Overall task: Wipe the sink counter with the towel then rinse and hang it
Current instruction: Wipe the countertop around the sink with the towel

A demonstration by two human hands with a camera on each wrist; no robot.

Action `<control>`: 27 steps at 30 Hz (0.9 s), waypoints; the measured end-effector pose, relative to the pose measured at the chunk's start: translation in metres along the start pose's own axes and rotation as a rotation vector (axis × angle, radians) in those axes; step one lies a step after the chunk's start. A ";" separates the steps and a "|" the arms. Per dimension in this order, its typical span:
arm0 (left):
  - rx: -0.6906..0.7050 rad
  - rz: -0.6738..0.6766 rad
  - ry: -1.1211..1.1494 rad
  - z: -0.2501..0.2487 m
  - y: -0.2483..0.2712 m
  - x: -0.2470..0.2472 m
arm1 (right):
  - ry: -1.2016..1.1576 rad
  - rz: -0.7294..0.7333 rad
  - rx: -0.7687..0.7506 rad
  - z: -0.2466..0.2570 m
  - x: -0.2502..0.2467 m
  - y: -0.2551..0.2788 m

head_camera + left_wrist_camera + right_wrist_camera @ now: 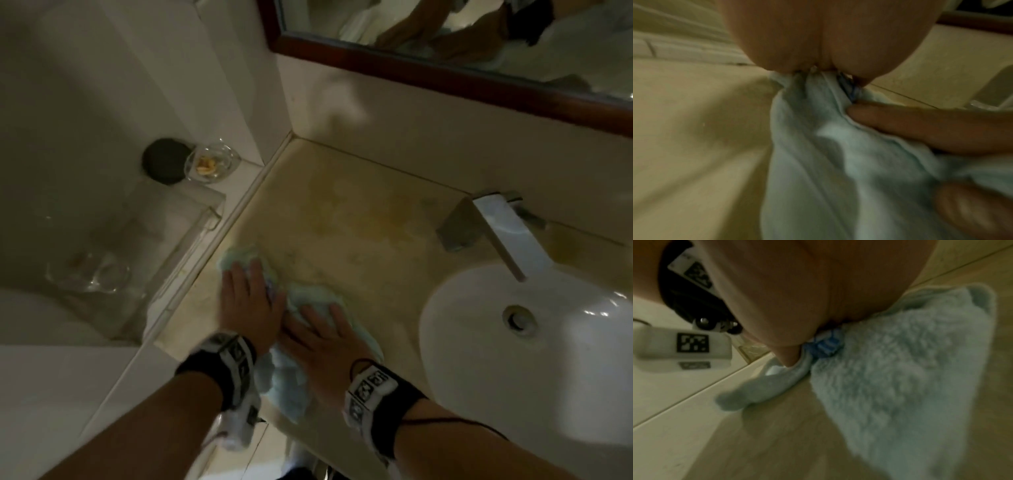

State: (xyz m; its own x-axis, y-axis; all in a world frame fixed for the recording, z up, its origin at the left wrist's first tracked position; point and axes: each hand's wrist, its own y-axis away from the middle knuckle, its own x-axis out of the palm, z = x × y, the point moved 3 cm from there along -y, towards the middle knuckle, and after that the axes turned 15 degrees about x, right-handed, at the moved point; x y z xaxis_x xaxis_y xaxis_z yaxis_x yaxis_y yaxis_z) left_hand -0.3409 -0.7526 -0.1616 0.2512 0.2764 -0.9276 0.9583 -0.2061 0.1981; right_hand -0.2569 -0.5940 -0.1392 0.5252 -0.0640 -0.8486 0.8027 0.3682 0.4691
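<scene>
Towel (291, 373): pale blue terry, bunched, lay on the table (359, 246) at 9 o'clock of the sink (479, 377). Left hand (248, 308) and right hand (322, 339) pressed it flat, fingers straight, no grip closed. Looked soft, limp, light; likely heavier once wet. Best taken by a bunched edge.

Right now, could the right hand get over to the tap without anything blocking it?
Probably yes. The right hand lies flat on the towel, and the counter between it and the tap looks bare. The basin sits off to the side, not across that path.
</scene>
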 end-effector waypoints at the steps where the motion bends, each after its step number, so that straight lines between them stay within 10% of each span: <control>1: -0.020 0.010 -0.005 -0.003 0.005 0.004 | 0.002 0.016 -0.001 0.001 0.000 0.002; 6: -0.122 0.032 0.000 -0.016 -0.013 0.015 | 0.033 0.097 -0.011 -0.001 -0.004 -0.010; 27: 0.341 0.213 -0.223 0.022 -0.117 0.002 | -0.178 0.075 0.095 -0.010 -0.039 -0.082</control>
State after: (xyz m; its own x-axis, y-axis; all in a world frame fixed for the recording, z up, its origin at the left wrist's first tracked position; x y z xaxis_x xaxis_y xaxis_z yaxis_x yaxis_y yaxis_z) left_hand -0.4553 -0.7488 -0.1941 0.3663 -0.0065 -0.9305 0.7793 -0.5442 0.3106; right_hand -0.3459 -0.6126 -0.1466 0.6190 -0.2056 -0.7580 0.7784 0.2891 0.5572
